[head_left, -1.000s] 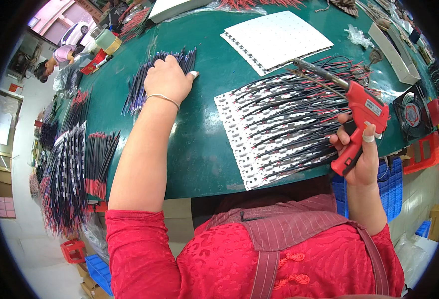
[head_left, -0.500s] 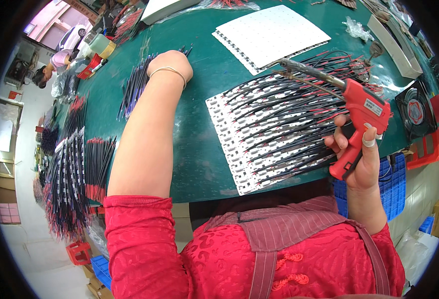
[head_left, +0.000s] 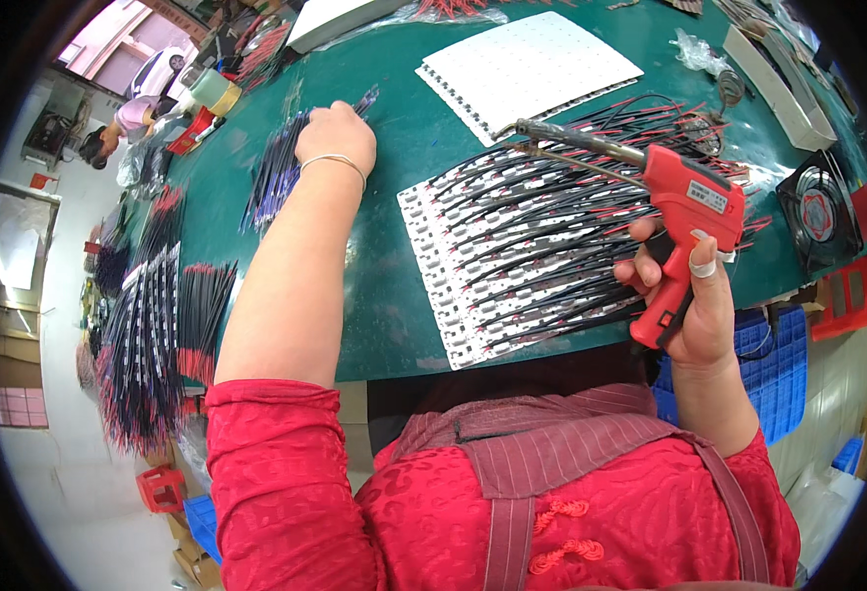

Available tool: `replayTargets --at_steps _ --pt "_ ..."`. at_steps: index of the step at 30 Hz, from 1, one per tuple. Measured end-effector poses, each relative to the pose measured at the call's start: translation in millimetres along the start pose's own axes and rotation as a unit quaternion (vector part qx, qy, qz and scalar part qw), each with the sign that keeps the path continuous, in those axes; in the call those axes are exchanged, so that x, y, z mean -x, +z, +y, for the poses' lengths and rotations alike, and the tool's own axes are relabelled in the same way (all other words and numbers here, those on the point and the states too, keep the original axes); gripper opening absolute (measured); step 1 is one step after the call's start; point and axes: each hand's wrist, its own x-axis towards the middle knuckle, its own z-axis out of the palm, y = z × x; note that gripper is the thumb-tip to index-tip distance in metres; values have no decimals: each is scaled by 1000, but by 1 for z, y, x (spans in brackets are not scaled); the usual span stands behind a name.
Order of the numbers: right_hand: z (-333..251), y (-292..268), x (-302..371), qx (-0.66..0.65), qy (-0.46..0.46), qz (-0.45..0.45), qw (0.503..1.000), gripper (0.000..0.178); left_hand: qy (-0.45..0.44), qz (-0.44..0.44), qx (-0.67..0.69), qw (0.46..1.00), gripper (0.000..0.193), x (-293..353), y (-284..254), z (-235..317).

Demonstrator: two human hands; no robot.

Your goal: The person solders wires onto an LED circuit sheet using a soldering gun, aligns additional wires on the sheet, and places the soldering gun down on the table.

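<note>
My left hand [head_left: 336, 136] reaches far across the green table [head_left: 384, 295] and rests on a loose bunch of black and purple wires [head_left: 278, 167], its fingers curled over them and hidden. My right hand [head_left: 689, 295] grips a red pistol-shaped soldering gun [head_left: 674, 212], its metal tip pointing left above a white panel of small circuit boards [head_left: 443, 266]. Many black and red wires [head_left: 561, 227] lie soldered across that panel.
A blank white panel [head_left: 527, 64] lies further back. Bundles of wired strips [head_left: 148, 325] hang over the table's left edge. A tape roll [head_left: 212, 89], a small fan [head_left: 817, 212], a long white tray [head_left: 778, 69] and blue crates [head_left: 763, 364] surround the table. Another person [head_left: 123, 123] works far left.
The view has shifted a little. My left hand has drawn slightly along the wire bunch, and the soldering gun has moved left and lower over the panel.
</note>
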Motion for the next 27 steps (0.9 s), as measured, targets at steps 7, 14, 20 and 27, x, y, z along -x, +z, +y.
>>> replayTargets --at_steps 7,14,20,27 --pt "-3 -2 1 -4 19 2 1000 62 18 9 30 999 23 6 -45 -16" --pt "-3 -4 2 -15 20 -12 1000 60 26 125 171 977 29 34 -37 -57" --pt "-3 -7 4 -15 13 1 1000 60 -58 151 768 620 14 87 -31 -55" --pt "-1 -6 2 -14 15 11 1000 63 -91 210 774 590 6 91 -6 -63"
